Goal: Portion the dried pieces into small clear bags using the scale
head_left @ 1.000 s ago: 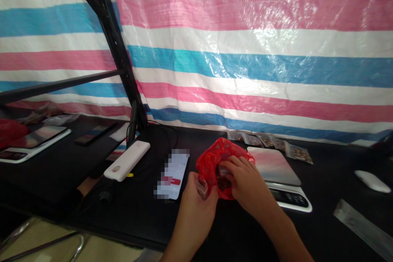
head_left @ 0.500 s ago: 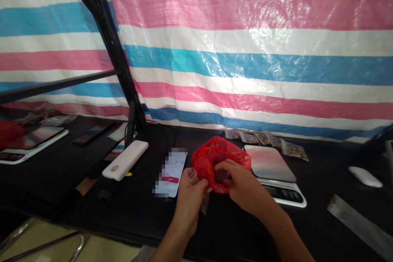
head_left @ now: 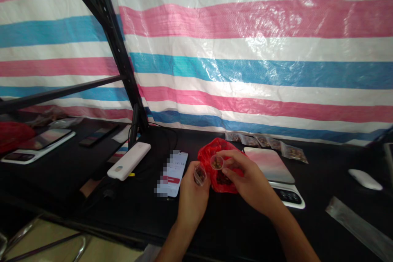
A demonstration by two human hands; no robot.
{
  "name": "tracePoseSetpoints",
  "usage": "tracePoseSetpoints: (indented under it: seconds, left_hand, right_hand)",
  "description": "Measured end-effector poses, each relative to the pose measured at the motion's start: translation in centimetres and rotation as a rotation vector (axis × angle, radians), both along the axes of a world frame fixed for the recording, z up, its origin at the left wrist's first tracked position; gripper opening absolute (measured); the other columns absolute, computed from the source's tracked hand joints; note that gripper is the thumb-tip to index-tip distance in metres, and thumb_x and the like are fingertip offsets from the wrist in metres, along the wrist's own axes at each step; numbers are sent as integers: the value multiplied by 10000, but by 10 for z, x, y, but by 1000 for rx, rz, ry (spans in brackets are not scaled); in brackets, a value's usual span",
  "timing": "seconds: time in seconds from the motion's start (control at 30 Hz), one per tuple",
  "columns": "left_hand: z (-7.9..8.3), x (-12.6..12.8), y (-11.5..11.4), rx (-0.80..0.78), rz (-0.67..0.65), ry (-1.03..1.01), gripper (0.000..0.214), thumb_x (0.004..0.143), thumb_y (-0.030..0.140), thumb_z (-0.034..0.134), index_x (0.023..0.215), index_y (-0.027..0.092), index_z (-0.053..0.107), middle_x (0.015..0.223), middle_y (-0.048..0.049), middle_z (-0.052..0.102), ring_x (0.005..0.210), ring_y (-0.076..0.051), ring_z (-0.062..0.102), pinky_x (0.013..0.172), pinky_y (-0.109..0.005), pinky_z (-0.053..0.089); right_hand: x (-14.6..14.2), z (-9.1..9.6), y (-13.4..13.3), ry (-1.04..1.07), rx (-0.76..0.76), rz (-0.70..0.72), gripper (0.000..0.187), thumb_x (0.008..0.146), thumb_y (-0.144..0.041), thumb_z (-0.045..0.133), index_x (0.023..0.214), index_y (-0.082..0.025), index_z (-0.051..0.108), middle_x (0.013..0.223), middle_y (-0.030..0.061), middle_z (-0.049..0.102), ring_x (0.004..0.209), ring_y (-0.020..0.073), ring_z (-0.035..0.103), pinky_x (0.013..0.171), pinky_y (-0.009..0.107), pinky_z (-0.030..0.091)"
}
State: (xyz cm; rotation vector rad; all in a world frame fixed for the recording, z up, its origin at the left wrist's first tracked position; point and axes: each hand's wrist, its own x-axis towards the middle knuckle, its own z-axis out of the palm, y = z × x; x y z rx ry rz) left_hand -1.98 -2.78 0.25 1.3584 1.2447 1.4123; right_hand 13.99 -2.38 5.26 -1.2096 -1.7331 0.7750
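My left hand [head_left: 194,190] is closed around a small clear plastic bag [head_left: 200,175], its mouth held open and brown bits showing inside. Between the thumb and fingers of my right hand [head_left: 239,168] is a small clear plastic cup [head_left: 217,162] with brownish pieces in it, tilted toward me. It is just right of the bag's mouth, apart from it. Behind and below the cup lies an open red plastic bag [head_left: 208,147], with more dark brown pieces at its bottom. A kitchen scale [head_left: 270,166] stands to the right, partly hidden by my right hand.
Several filled clear bags [head_left: 293,152] lie in a row behind the scale. A phone [head_left: 175,174] and a white power bank [head_left: 129,161] are on the left. On the right are a white mouse [head_left: 365,179] and flat clear bags [head_left: 359,225]. A black metal post [head_left: 123,57] rises at the back left.
My right hand has come up out of the red bag with the filled cup. My left hand has let go of the red bag's rim and turned the small bag's mouth upward.
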Motion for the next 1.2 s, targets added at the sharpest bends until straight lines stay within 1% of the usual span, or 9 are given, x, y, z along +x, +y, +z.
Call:
tracePoseSetpoints:
  seconds: [0.17, 0.3, 0.4, 0.53, 0.67, 0.83, 1.0, 1.1, 1.2]
  left_hand:
    - [4, 5, 0, 36, 3, 61, 133, 855, 226, 626, 984, 213, 599, 867, 2, 671, 790, -170, 651, 733, -268, 503]
    - [3, 9, 0, 72, 9, 115, 193, 835, 216, 636, 1023, 213, 590, 922, -13, 664, 844, -182, 645, 787, -295, 506]
    - [3, 10, 0, 61, 12, 112, 149, 827, 248, 666, 952, 215, 590, 860, 5, 637, 790, -168, 615, 733, -273, 489]
    - [7, 10, 0, 22, -31, 13, 112, 832, 269, 667, 889, 212, 589, 784, 25, 633, 714, -151, 600, 685, -255, 479]
    - [10, 11, 0, 13, -27, -41, 112, 836, 253, 664, 917, 200, 610, 814, 13, 668, 743, -157, 632, 701, -258, 487]
    - [7, 7, 3, 23, -14, 1, 105, 834, 214, 655, 927, 198, 608, 827, 17, 642, 771, -160, 617, 718, -262, 479]
    - [1, 3, 3, 43, -50, 48, 174, 851, 224, 657, 1011, 199, 593, 952, -19, 631, 882, -175, 618, 825, -305, 493]
    - [-2, 3, 3, 37, 24, 13, 238, 863, 228, 645, 1063, 208, 517, 933, -6, 590, 833, -162, 603, 797, -302, 497]
    - [0, 2, 3, 41, 147, -74, 338, 862, 215, 641, 1126, 225, 429, 875, 29, 532, 737, -140, 578, 724, -275, 494]
  right_hand:
    - [-16, 1, -6, -122, 184, 76, 373, 914, -86, 488, 1146, -265, 719, 1233, 61, 687, 1166, 204, 632, 1074, 383, 485]
    - [-15, -5, -8, -200, 259, 54, 383, 952, -109, 460, 1209, -257, 703, 1285, 77, 663, 1220, 212, 604, 1102, 402, 469]
    - [-12, -2, -10, -257, 294, 39, 410, 936, -86, 454, 1220, -250, 700, 1293, 85, 660, 1213, 221, 608, 1086, 411, 481]
    - [-13, 6, -11, -305, 329, 62, 424, 934, -70, 448, 1198, -261, 720, 1248, 83, 674, 1157, 225, 625, 1035, 410, 509]
    - [-19, 10, -8, -286, 389, 57, 441, 921, -38, 437, 1187, -239, 726, 1206, 92, 669, 1137, 223, 619, 999, 391, 518]
    - [-25, 7, -2, -289, 428, 91, 463, 910, -22, 449, 1196, -257, 727, 1168, 78, 684, 1091, 227, 627, 949, 390, 535]
    - [-14, 1, 4, -298, 473, 53, 410, 939, -65, 464, 1180, -267, 727, 1216, 80, 671, 1138, 230, 625, 963, 377, 524]
    - [0, -4, 9, -248, 463, -45, 374, 955, -91, 464, 1189, -249, 710, 1226, 91, 641, 1187, 226, 604, 1015, 378, 497]
    - [11, -11, 11, -316, 364, -99, 384, 927, -74, 472, 1187, -225, 711, 1217, 105, 624, 1162, 241, 607, 1010, 405, 492]
